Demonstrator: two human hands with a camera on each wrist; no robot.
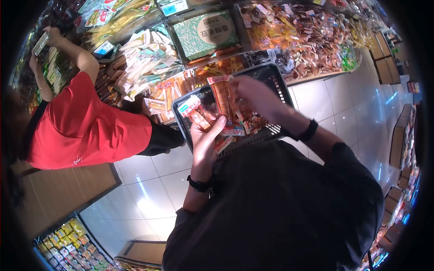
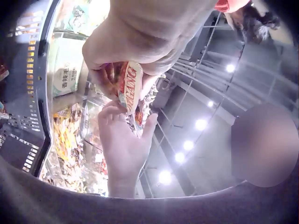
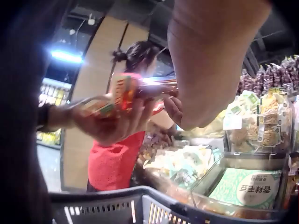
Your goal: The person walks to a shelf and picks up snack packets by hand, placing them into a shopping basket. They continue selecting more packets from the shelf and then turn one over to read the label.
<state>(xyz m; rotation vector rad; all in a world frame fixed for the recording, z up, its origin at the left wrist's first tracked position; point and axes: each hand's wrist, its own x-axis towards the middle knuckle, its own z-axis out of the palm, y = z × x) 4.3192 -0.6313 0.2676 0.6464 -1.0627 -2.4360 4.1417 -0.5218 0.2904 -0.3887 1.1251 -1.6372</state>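
Note:
My left hand [image 1: 204, 143] grips a small clear packet of reddish snack [image 1: 199, 118] with a white and green label, its thumb pointing up. Beside that packet stands a long red-brown snack packet [image 1: 221, 98], its top end pinched by my right hand [image 1: 258, 95]. Both hands are over a black shopping basket [image 1: 285, 92] that holds more red packets [image 1: 233, 132]. From the left wrist, red-and-white lettering shows on a packet end [image 2: 131, 87] between the two hands. In the right wrist view the packets are blurred and the right fingertips largely hidden.
Bins of loose wrapped snacks [image 1: 147, 61] run along the far side, with a green carton [image 1: 205, 35] among them. A person in a red shirt [image 1: 90, 126] stands close on the left, handling goods. White floor tiles [image 1: 318, 97] lie to the right, shelves beyond.

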